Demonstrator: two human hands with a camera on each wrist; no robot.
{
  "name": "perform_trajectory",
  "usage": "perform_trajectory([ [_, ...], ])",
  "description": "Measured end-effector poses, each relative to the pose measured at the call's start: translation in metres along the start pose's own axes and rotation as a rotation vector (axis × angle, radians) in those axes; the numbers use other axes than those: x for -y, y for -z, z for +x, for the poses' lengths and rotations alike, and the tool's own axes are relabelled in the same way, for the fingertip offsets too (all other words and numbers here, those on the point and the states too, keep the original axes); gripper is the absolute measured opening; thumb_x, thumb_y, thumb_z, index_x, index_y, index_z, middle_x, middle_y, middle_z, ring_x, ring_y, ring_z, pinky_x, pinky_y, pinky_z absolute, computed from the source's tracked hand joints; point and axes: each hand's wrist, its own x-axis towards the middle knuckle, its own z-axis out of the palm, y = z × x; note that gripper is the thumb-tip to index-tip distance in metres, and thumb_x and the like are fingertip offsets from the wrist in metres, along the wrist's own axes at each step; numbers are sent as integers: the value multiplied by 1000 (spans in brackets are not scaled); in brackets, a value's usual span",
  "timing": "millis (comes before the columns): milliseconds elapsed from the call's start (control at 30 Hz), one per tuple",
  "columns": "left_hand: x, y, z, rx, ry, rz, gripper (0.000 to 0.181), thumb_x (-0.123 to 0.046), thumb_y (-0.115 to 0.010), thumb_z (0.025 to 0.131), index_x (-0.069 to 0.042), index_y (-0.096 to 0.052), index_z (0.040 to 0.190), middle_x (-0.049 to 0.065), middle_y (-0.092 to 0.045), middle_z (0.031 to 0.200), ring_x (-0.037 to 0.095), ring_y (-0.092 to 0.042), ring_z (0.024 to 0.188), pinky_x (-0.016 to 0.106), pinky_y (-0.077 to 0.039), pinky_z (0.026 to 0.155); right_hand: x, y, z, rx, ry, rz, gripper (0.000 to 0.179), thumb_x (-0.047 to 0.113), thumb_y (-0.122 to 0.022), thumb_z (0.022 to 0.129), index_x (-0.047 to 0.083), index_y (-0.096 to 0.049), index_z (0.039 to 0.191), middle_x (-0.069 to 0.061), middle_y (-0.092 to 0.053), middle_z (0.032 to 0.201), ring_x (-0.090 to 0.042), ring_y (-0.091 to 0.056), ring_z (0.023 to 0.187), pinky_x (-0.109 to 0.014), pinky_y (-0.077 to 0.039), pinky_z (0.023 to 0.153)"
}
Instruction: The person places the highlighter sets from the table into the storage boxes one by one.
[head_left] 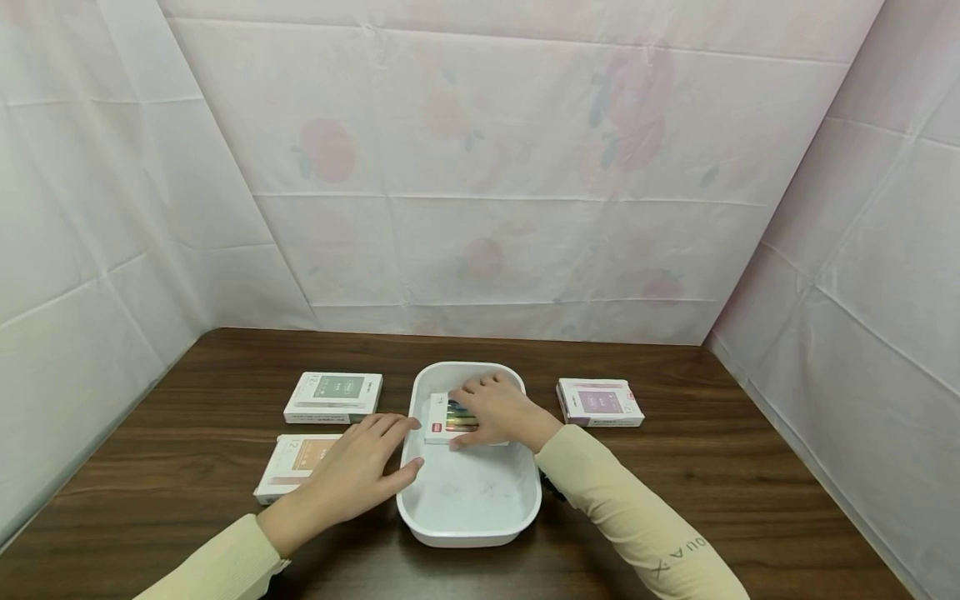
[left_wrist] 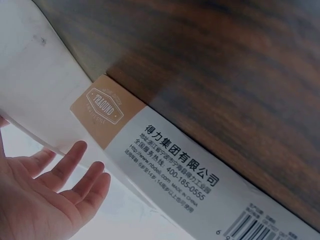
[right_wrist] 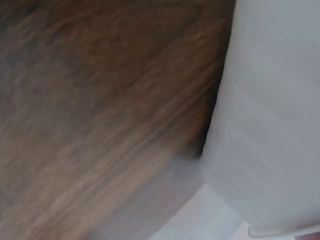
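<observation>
Above the table [head_left: 720, 475], right grip [head_left: 495, 412] clasps the box [head_left: 444, 423] beneath; left grip [head_left: 360, 465] spreads empty.

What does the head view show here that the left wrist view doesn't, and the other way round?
Only the head view shows the right hand on the box with coloured bars inside the white tray, plus the green-labelled box and the purple-labelled box.

Only the left wrist view shows a barcode, a TRAOUND badge and readable lettering on the orange-labelled box.

Both show the left hand, that orange-labelled box, the white tray and the wooden table.
</observation>
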Motion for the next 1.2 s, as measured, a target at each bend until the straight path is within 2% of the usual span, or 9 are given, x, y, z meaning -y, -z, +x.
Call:
perform_trajectory([
  [400, 1, 0, 0, 5, 11, -3, 43, -45, -57, 83, -17, -58, 116, 0, -59, 113, 20, -53, 109, 42, -46, 88, -4, 14, -4, -23, 3, 32, 71, 68, -46, 80, 22, -44, 135, 2, -52, 130, -21, -49, 119, -44, -36, 101],
  [733, 1, 0, 0, 3, 12, -3, 43, -45, -58, 83, -17, -58, 115, 0, -59, 113, 20, -53, 109, 42, -46, 88, -15, 27, -14, -118, 2, 59, 72, 66, -50, 79, 21, -44, 135, 1, -51, 131, -21, -52, 111, -41, -39, 92],
  [1033, 2, 0, 0, -2, 9, -6, 43, -44, -58, 82, -16, -58, 115, 0, -60, 112, 20, -53, 109, 42, -45, 88, -30, 39, -25, -169, -15, 78, 70, 62, -51, 81, 19, -44, 135, -1, -52, 128, -23, -52, 111, -43, -40, 93],
  [1200, 2, 0, 0, -9, 5, -3, 42, -44, -58, 82, -16, -58, 114, 0, -60, 112, 20, -54, 108, 41, -45, 88, -41, 39, -33, -197, -20, 91, 69, 60, -51, 82, 17, -43, 135, -3, -51, 129, -25, -51, 114, -46, -38, 95],
])
